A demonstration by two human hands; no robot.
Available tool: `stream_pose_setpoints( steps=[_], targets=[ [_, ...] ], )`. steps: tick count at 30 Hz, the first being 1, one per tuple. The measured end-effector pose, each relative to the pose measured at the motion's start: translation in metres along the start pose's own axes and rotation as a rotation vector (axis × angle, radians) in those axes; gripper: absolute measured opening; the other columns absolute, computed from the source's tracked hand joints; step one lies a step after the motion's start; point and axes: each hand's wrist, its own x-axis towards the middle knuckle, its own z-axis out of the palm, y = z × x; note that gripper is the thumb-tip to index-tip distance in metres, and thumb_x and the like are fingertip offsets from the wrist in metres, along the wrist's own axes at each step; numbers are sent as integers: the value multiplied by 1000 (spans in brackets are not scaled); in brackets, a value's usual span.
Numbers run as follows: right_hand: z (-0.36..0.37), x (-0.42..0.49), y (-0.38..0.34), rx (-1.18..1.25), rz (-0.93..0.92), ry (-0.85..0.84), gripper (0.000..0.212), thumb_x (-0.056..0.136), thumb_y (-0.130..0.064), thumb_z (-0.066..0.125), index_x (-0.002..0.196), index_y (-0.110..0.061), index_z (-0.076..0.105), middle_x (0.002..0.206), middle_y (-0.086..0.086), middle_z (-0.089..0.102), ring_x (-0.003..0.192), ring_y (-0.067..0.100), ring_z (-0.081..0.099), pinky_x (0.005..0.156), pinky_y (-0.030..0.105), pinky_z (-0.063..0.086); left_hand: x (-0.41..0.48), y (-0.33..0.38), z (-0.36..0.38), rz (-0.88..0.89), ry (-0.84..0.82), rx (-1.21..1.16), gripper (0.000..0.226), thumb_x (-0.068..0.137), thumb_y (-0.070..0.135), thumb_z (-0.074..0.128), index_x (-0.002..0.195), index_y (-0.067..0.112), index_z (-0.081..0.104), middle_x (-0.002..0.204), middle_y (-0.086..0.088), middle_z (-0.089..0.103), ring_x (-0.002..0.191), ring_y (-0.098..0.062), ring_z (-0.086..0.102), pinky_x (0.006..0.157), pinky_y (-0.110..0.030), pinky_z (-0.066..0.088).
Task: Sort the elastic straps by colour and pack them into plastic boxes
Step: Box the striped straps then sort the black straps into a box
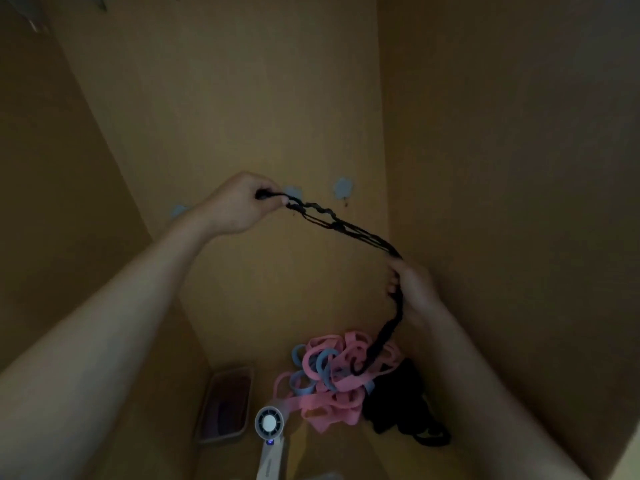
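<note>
Centre-left of frame: left hand (242, 206) fisted round one end of black straps (334, 223). Right hand (414, 289), right of centre, has fingers curled round the same bundle further down. The tail hangs into the pink/blue pile (346, 396) at lower centre. Arms extended, hands well apart, with the bundle spanning them a bit slack. Likely light, limp, stretchy and snag-prone, so grip near the ends and pull slowly or the pile lifts too. Box (225, 403) sits just left of the pile.

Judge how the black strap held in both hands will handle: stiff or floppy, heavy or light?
Probably floppy: the black strap hangs limp below the right hand. Likely light: the left hand holds its end in a pinch. Its tail may snag in the pink straps.
</note>
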Motion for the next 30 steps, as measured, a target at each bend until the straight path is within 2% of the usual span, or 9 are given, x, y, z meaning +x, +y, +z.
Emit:
stream_pose_setpoints(
  steps=[4,7,14,16,19,21,25,27,30],
  targets=[
    [3,7,-44,91,-49,-103,2,91,-11,62,90,-9,63,62,-4,46,51,8,43,54,26,35,-31,-42,8,-174,14,-66,34,93,36,69,82,4,65,63,0,41,48,-4,34,47,-22,25],
    [25,8,-86,79,-46,-310,5,96,-12,55,91,-12,54,65,-1,42,54,12,43,56,27,37,-55,-72,31,-316,-27,-127,37,85,39,78,71,12,56,59,7,42,50,-6,38,55,-27,28],
    [95,0,-154,-526,-345,-486,36,97,-45,60,75,-22,44,60,-6,36,48,9,30,47,25,21,-87,-84,68,-436,-315,-244,28,97,23,65,72,12,65,77,-1,69,82,-15,67,84,-29,45],
    [117,-3,-161,-684,-411,-518,42,98,-53,55,76,-19,42,61,-3,36,48,12,30,48,28,24,-83,-72,67,-468,-343,-292,15,89,25,74,86,11,70,96,-1,73,101,-19,68,95,-32,48],
    [144,-7,-165,-794,-465,-546,44,97,-54,54,80,-15,43,61,1,37,47,15,32,48,27,26,-70,-45,50,-414,-235,-463,72,63,49,84,122,17,60,119,-1,69,113,-17,64,104,-36,48],
    [156,-11,-165,-816,-480,-560,42,97,-50,56,80,-13,45,64,5,40,49,17,33,48,28,27,-58,-25,38,-349,-117,-651,78,65,49,84,131,23,53,122,1,69,115,-13,63,102,-34,49],
    [163,-19,-162,-774,-525,-545,33,97,-38,60,76,-12,55,60,5,48,50,17,40,47,26,30,-34,6,13,-257,89,-735,26,88,7,63,114,6,61,88,-10,73,89,-23,70,88,-40,55],
    [159,-21,-161,-697,-535,-499,26,95,-33,63,80,-14,57,59,0,48,52,14,42,43,23,30,-29,15,4,-277,132,-795,25,91,-7,48,109,4,62,65,-5,60,65,-22,62,75,-40,56],
    [148,-19,-153,-590,-507,-424,25,92,-27,69,84,-14,49,64,3,46,53,16,41,42,21,30,-25,20,-2,-330,261,-919,20,96,-4,46,97,5,64,56,0,43,54,-16,41,59,-31,48]
  ],
)
